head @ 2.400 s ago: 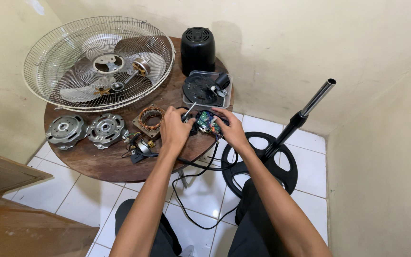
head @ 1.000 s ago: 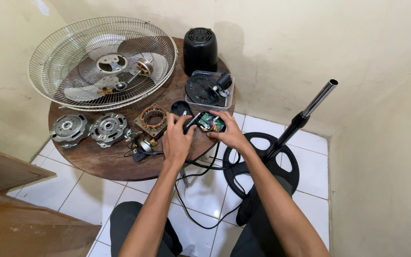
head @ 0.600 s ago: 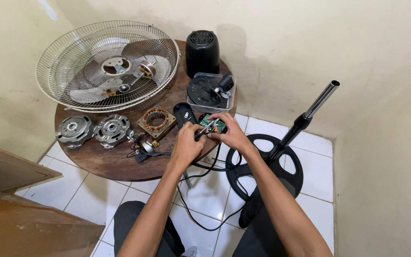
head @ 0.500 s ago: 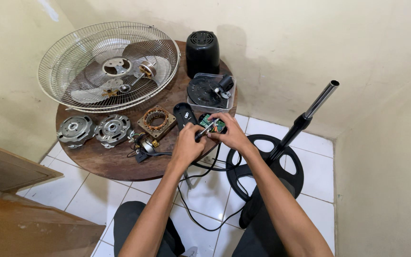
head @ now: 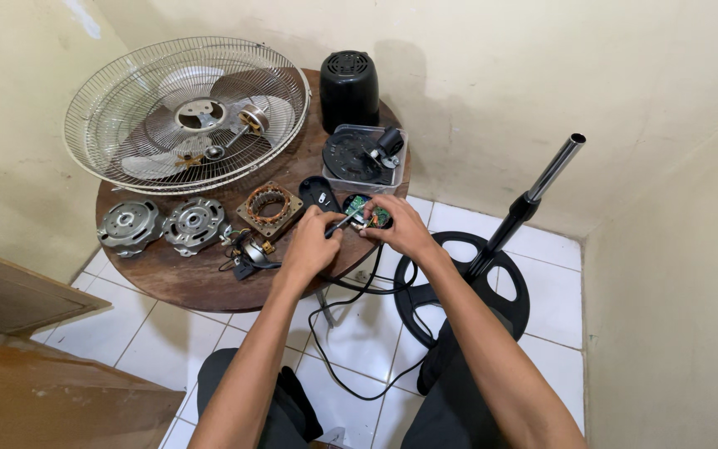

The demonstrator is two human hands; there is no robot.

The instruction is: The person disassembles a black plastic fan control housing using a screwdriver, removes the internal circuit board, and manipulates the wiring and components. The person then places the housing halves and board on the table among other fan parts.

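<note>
A: So, where is it at?

B: Well, fan's fully apart. Wire grille (head: 186, 112) with the blades in it lies upper left on the round wooden table (head: 178, 281), two grey motor end covers (head: 162, 226) left of centre, copper-wound stator (head: 269, 208) just right of them. Black motor cover (head: 349, 86) stands at the top centre, clear tray (head: 365, 157) with a black part right below it.

A: And your hands?

B: Both on the small green circuit board (head: 365, 213), centre of frame, at the table's near edge. My right hand (head: 400, 229) pinches it from the right, fingers curled round it. My left hand (head: 310, 251) is closed on a thin tool (head: 338, 223), tip at the board. Can't tell what the tip touches, too small.

A: What's left?

B: My guess, most of it. Strip-down looks done, I'm on the board now, nothing is back together. Rotor and loose bits (head: 247, 252) lie beside my left hand. Black cord (head: 351, 333) hangs from the board to the tiled floor. Stand base (head: 504, 308) and pole (head: 542, 187) sit right of centre, untouched.
</note>
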